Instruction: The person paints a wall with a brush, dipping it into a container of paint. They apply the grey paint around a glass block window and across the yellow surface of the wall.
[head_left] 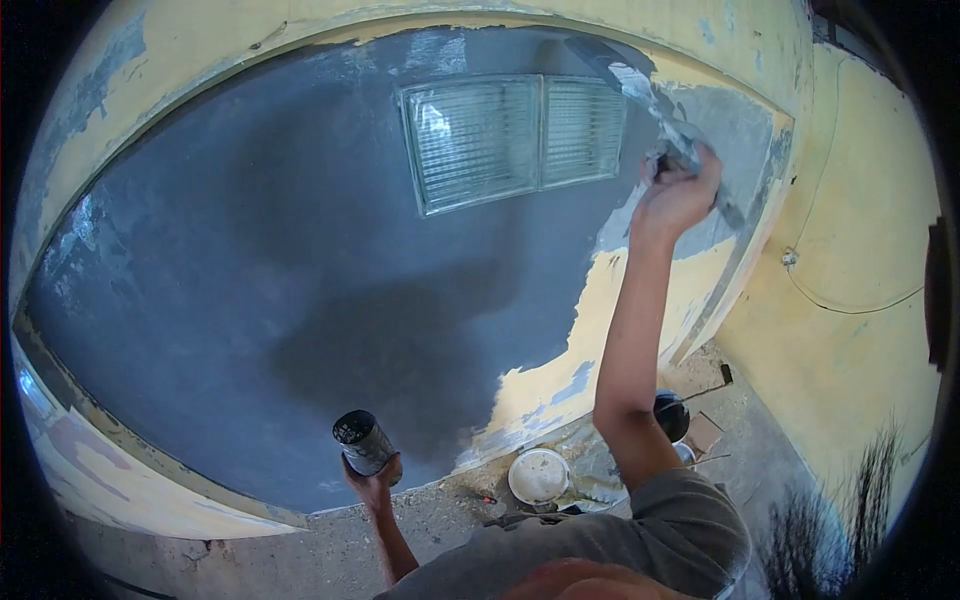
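Tool (650,100), flat, smeared grey and blurred, runs slantwise from beyond the window's upper right corner down past the right hand (682,195), which grasps it. Its long axis crosses the raised forearm; whether its edge meets the wall, I cannot tell. The right hand is the nearer of the 2 to that corner. Well apart, low and to the left, the left hand (372,482) grips a dark can (366,446), mouth leaning towards the wall, fingers wrapped round its lower part.

Behind them, dark grey coating (230,260) surrounds the window (480,145) of 2 ribbed glass panels. Lighter grey lies beside the tool, and a ragged yellow patch (535,395) sits below, near the floor (440,515). A curved border frames the surface. At the wall's foot stand a white round container (540,476) and a black bucket (672,416); to the right, a thin cable (850,312) crosses a yellow side wall (870,200).
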